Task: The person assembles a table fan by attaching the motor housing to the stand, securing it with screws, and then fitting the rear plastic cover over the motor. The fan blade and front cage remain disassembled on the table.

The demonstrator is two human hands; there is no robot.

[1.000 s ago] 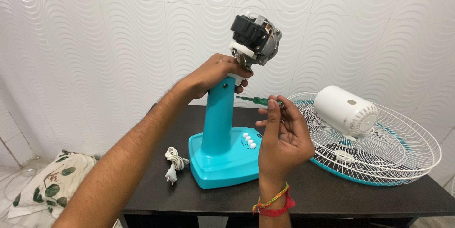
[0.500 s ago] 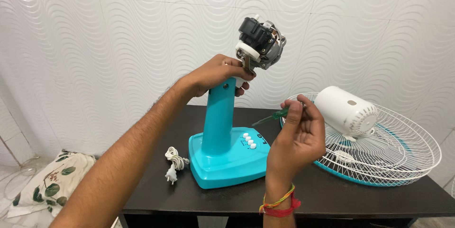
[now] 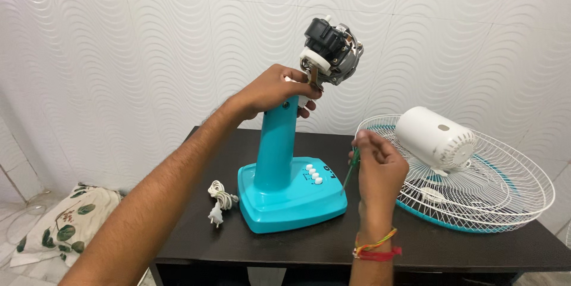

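Note:
A turquoise fan stand (image 3: 279,161) with white buttons stands upright on the dark table (image 3: 416,241). Its bare motor (image 3: 331,52) sits exposed at the top of the column. My left hand (image 3: 276,90) grips the neck just under the motor. My right hand (image 3: 377,164) holds a green-handled screwdriver (image 3: 351,168), tip pointing down toward the base's right corner.
A white motor cover (image 3: 434,137) lies on stacked white wire fan guards (image 3: 499,194) at the right. A coiled white cord with plug (image 3: 219,201) lies left of the base. A leaf-print cushion (image 3: 59,229) is on the floor at the left. A wavy white wall stands behind.
My right hand has pulled the screwdriver away from the column, lowered it and turned its tip downward. The motor head has tilted slightly to the right. My left hand keeps its grip.

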